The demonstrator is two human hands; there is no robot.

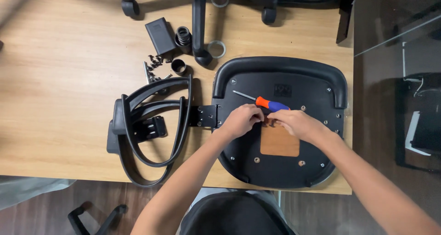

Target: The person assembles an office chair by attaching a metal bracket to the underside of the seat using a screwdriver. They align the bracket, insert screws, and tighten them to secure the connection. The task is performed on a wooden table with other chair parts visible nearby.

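Both hands, left hand (241, 119) and right hand (295, 123), pinched small hardware on the seat pan (280, 76), just below the screwdriver (264, 101); seating it squarely mattered.

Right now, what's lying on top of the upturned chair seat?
A screwdriver with an orange and blue handle lies on the chair seat. Both hands cover whatever small part they hold.

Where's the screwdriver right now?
In the head view, the screwdriver lies on the upturned black seat pan, just above both hands, its orange and blue handle beside the right hand and its tip pointing up-left.
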